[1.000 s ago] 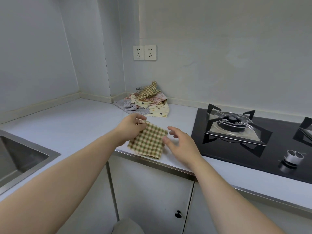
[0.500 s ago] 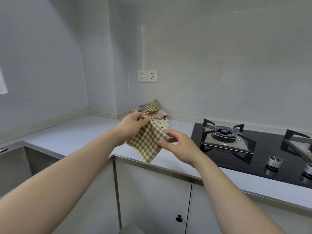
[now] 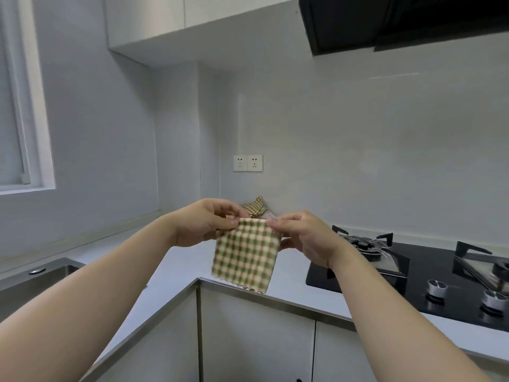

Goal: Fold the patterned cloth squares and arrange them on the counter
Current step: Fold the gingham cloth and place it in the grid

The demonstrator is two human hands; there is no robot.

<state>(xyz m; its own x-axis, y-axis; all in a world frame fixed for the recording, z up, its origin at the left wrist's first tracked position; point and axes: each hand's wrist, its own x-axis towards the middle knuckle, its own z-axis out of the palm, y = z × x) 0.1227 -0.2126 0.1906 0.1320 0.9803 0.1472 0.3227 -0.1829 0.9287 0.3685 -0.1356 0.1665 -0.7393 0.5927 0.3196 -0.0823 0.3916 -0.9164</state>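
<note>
A green-and-cream checked cloth square [image 3: 245, 255] hangs in the air above the white counter [image 3: 176, 260]. My left hand [image 3: 205, 223] pinches its top left corner and my right hand [image 3: 303, 235] pinches its top right corner. The cloth's zigzag bottom edge hangs just over the counter's front edge. Behind my hands, in the counter's back corner, lies a pile of other patterned cloths [image 3: 256, 208], mostly hidden; only a checked piece on top shows.
A black gas hob [image 3: 429, 274] with burners and knobs fills the counter on the right. A steel sink [image 3: 35, 279] is set in at the left. Two wall sockets [image 3: 248, 162] sit above the pile. Cabinets lie below, and a range hood [image 3: 399, 20] hangs overhead.
The checked cloth lay on the counter under my left hand. Both hands have lifted it and now hold it up by its top corners. My view has tilted upward.
</note>
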